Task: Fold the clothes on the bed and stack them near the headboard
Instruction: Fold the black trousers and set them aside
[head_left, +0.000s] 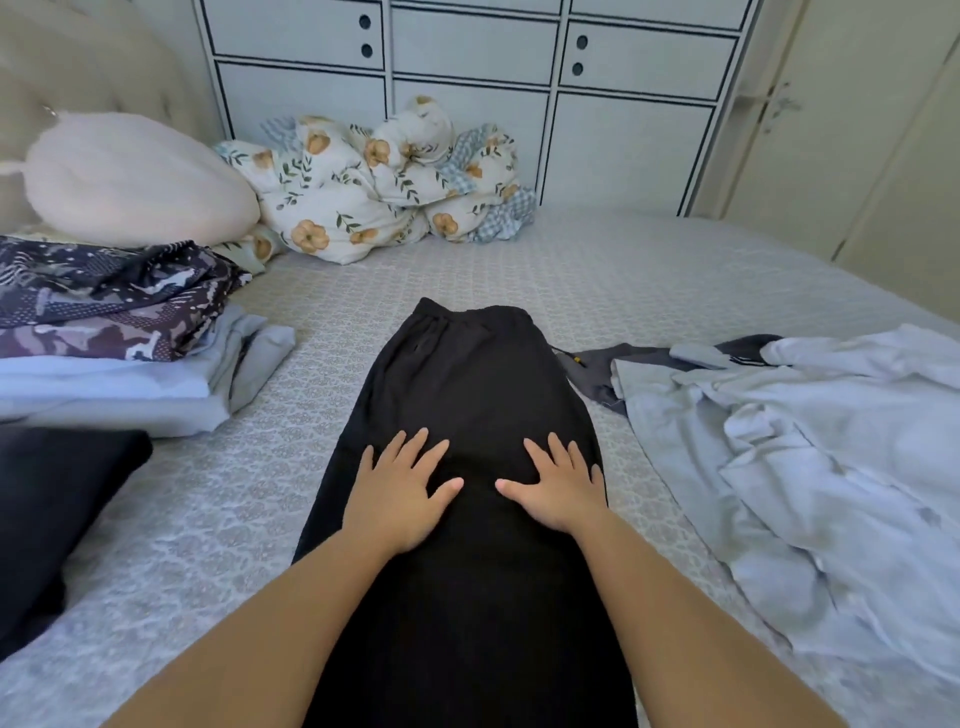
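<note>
At centre frame, I press my left hand (397, 496) and right hand (558, 488), fingers spread flat, on black trousers (467, 374); folded stack (119, 332) at left.

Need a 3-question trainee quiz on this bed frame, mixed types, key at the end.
1. True or false: both hands lie flat, fingers spread, on the black garment.
2. Multiple choice: the folded stack sits (a) on the person's left, near the headboard, (b) on the person's right, (c) on the floor.
3. Short answer: what lies crumpled on the bed to the right of the black garment?

Key
1. True: left hand and right hand press flat, gripping nothing.
2. a
3. A pile of pale unfolded clothes, with a dark grey piece partly under it.
</note>
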